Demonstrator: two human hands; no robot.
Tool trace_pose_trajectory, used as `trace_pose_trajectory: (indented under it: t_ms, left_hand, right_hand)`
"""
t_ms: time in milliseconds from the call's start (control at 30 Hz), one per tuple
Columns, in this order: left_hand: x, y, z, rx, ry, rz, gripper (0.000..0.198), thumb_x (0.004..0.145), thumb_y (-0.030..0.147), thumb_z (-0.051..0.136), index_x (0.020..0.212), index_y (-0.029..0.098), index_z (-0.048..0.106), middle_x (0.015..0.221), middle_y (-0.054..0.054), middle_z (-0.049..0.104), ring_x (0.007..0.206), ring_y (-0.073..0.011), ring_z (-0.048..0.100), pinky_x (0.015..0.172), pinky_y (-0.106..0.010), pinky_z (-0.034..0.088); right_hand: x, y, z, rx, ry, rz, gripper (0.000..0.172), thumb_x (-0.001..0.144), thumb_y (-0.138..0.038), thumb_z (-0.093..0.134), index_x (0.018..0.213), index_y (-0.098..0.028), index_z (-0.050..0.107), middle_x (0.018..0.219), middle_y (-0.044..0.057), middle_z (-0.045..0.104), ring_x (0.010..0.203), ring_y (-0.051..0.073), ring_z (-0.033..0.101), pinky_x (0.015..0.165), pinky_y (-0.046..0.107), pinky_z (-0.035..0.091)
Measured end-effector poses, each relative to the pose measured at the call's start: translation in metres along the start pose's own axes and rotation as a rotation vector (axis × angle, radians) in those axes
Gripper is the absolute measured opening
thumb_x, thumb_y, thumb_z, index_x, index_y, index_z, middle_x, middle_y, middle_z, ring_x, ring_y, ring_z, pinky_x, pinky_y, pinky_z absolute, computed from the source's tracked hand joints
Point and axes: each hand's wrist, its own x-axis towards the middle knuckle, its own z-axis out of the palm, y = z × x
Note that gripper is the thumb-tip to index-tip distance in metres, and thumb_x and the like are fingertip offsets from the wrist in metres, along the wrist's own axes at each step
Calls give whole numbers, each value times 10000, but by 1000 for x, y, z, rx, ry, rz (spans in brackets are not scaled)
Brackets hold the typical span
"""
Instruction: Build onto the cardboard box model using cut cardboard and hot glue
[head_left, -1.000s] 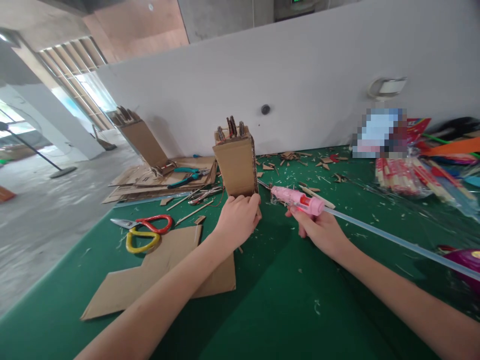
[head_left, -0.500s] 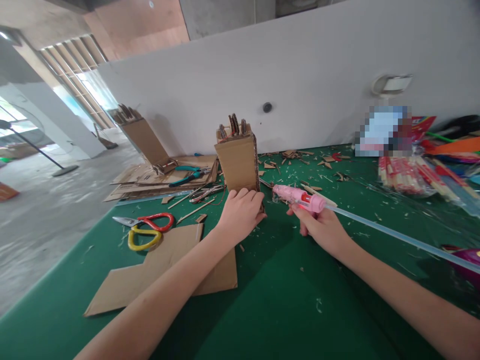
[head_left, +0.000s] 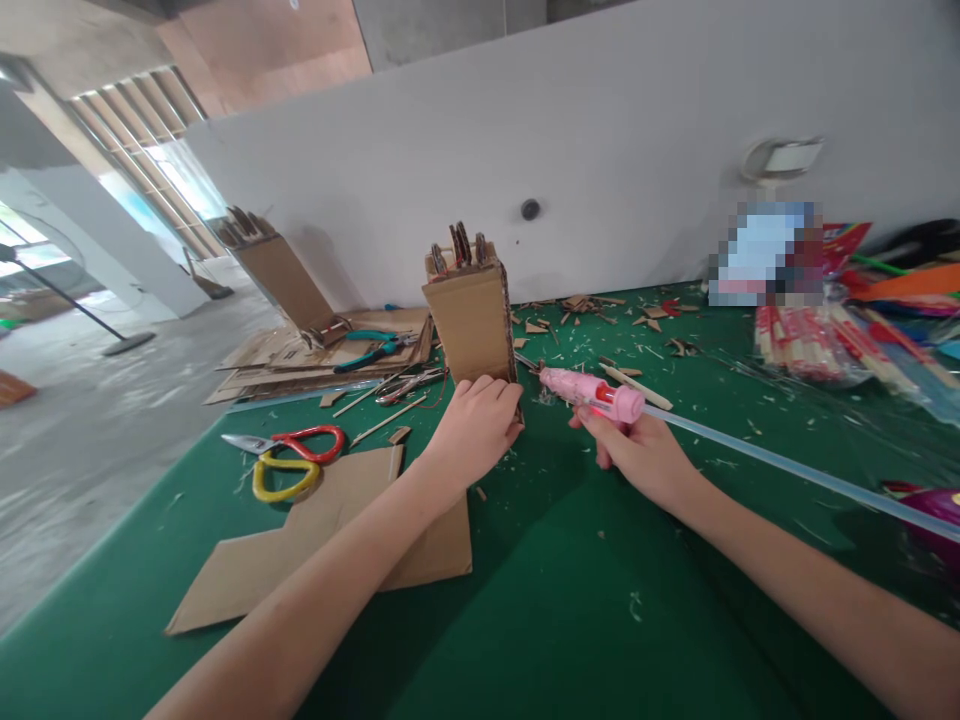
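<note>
My left hand (head_left: 478,428) is closed around the lower end of an upright cardboard box (head_left: 471,325), from whose top several cardboard finger-like strips stick up. In my right hand (head_left: 637,447) is a pink hot glue gun (head_left: 592,393), its nozzle pointing left toward the box's right edge. Whether the tip touches the cardboard I cannot tell. A long translucent glue stick (head_left: 780,466) runs out of the gun's back end to the right. Beneath my left forearm lies a flat cut piece of cardboard (head_left: 337,505).
Scissors (head_left: 300,460) with red and yellow handles lie at left. Behind them are teal-handled pliers (head_left: 375,348), stacked cardboard (head_left: 247,370) and a second cardboard box (head_left: 285,285). Cardboard scraps (head_left: 581,305) litter the back. Packaged sticks (head_left: 799,345) and a blurred-out screen (head_left: 765,250) are at right.
The whole view has shifted very slightly. Both hands keep their holds on the box and the glue gun, with no other clear movement.
</note>
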Motion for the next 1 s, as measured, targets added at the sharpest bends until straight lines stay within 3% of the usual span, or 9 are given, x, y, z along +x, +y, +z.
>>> trace_pose_trajectory:
  t_ms: [400, 500, 600, 767, 900, 1000]
  left_hand:
    - [-1, 5, 2, 23, 16, 20, 243, 846, 291, 579, 1037, 141, 561, 1016, -84, 637, 973, -258, 531, 768, -362, 363]
    - [-1, 8, 4, 3, 46, -13, 243, 856, 343, 553, 988, 142, 579, 979, -91, 644, 963, -266, 539, 774, -375, 374]
    - [-1, 11, 0, -64, 87, -108, 156, 849, 243, 516, 951, 151, 589, 915, -85, 645, 923, -261, 557, 765, -376, 391]
    - [-12, 5, -24, -558, 178, -403, 298, 787, 124, 480, 1074, 174, 542, 978, -67, 638, 838, -189, 596, 739, -318, 444]
    - [-36, 2, -42, -1061, 89, -506, 196, 797, 196, 497, 980, 179, 567, 908, -34, 628, 789, -160, 591, 714, -289, 471]
    - [-56, 6, -44, -1374, 30, -568, 119, 825, 259, 478, 871, 181, 555, 803, -5, 578, 683, -127, 542, 620, -255, 465]
  right_hand:
    - [0, -3, 0, 28, 3, -37, 409, 822, -592, 464, 734, -205, 565, 475, -22, 507, 524, 168, 541, 558, 322, 419]
    - [-1, -3, -1, 19, 5, -49, 416, 830, -588, 459, 752, -201, 588, 482, -18, 518, 531, 167, 542, 563, 322, 423]
    - [-1, -2, 0, 40, 21, -40, 420, 836, -579, 465, 778, -193, 622, 478, -14, 524, 519, 162, 534, 541, 314, 415]
    - [2, 4, 0, 340, 27, -104, 399, 825, -565, 531, 793, -178, 622, 455, -24, 525, 440, 118, 474, 475, 274, 389]
    - [2, 7, -3, 580, -174, -150, 414, 824, -580, 540, 705, -186, 586, 379, -62, 446, 335, 75, 384, 427, 249, 384]
    - [-3, 7, -1, 689, -348, -158, 452, 810, -613, 536, 673, -183, 563, 441, -58, 498, 291, 38, 329, 387, 231, 372]
